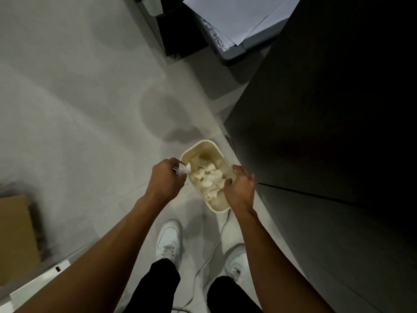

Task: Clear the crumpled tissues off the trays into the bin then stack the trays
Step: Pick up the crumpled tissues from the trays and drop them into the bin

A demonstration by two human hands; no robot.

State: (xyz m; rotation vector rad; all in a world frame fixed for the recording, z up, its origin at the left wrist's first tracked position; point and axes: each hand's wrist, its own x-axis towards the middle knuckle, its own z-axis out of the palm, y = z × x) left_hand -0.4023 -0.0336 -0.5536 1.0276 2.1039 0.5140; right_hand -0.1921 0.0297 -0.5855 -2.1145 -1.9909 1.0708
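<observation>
A cream rectangular bin (203,146) stands on the pale floor in front of my feet, holding several crumpled tissues (211,178). My left hand (165,178) grips a white crumpled tissue (184,169) right at the bin's left rim. My right hand (240,188) hovers over the bin's right side, fingers loosely curled, with nothing visible in it. No trays are in view.
A large dark cabinet (327,132) rises close on the right. A grey unit with white paper sheets (237,21) stands at the back. A cardboard box (15,236) lies at the lower left. A white cable (212,249) runs across the floor between my white shoes (169,240).
</observation>
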